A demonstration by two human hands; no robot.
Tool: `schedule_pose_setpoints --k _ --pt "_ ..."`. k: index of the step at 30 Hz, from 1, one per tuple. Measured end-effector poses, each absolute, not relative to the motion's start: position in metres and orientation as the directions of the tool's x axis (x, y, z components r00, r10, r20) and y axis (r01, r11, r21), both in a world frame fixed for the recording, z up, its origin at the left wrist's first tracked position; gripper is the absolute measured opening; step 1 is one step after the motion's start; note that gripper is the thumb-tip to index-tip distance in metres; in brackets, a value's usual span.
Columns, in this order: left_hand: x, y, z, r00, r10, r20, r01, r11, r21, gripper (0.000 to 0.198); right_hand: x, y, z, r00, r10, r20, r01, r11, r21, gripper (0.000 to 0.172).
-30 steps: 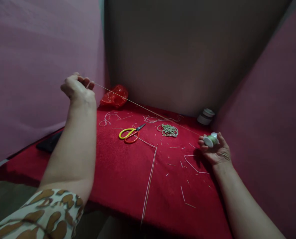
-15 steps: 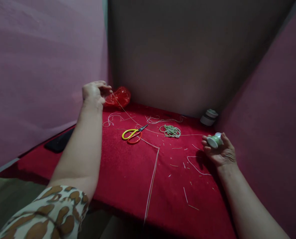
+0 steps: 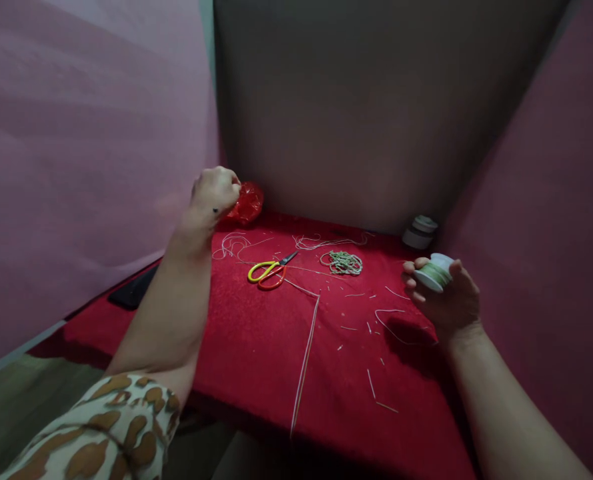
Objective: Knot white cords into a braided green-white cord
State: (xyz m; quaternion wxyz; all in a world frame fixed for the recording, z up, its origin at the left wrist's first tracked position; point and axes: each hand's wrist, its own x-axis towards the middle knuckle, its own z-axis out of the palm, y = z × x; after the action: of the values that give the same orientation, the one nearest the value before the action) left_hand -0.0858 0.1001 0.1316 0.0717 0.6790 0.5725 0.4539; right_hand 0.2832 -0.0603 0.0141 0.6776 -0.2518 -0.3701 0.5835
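My right hand (image 3: 444,297) is raised over the right side of the red cloth table (image 3: 256,347) and grips a small spool of pale green cord (image 3: 434,272). My left hand (image 3: 214,193) is closed in a fist near the back left, beside a crumpled red plastic bag (image 3: 249,200). A thin cord (image 3: 286,268) lies slack across the cloth from the left fist toward the spool. Whether the fist pinches its end is hidden. Yellow and orange scissors (image 3: 269,271) lie between my hands.
A tangled green-white cord bundle (image 3: 344,262) lies behind the scissors. Long doubled cords (image 3: 304,360) run to the front edge. Short cut cord scraps are scattered on the right. A small round container (image 3: 419,231) stands at the back right. A black flat object (image 3: 131,293) lies left.
My left hand came down and moved right, toward the red bag. The cord that was stretched tight in the air now lies slack on the cloth. My right hand lifted the spool slightly.
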Motion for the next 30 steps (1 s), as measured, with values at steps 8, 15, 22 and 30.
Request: schedule_pose_setpoints --k 8,15,22,30 --pt "0.054 0.012 0.081 0.82 0.569 0.06 0.245 -0.443 0.863 0.047 0.257 -0.078 0.036 -0.084 0.963 0.257 -0.567 0.165 -0.807 0.035" --pt "0.084 -0.013 0.06 0.941 0.338 0.003 0.16 -0.452 0.877 0.019 0.246 -0.114 0.041 -0.071 0.976 0.204 -0.519 0.138 -0.843 0.039" --pt "0.04 -0.04 0.058 0.957 0.282 -0.067 0.051 0.067 0.996 0.023 0.237 -0.193 0.0 -0.015 0.994 0.11 -0.63 0.076 -0.773 0.037" --pt "0.008 -0.061 0.026 0.897 0.441 -0.021 -0.09 0.23 0.969 0.022 0.223 -0.29 -0.07 0.057 0.998 0.035 -0.685 0.065 -0.726 0.037"
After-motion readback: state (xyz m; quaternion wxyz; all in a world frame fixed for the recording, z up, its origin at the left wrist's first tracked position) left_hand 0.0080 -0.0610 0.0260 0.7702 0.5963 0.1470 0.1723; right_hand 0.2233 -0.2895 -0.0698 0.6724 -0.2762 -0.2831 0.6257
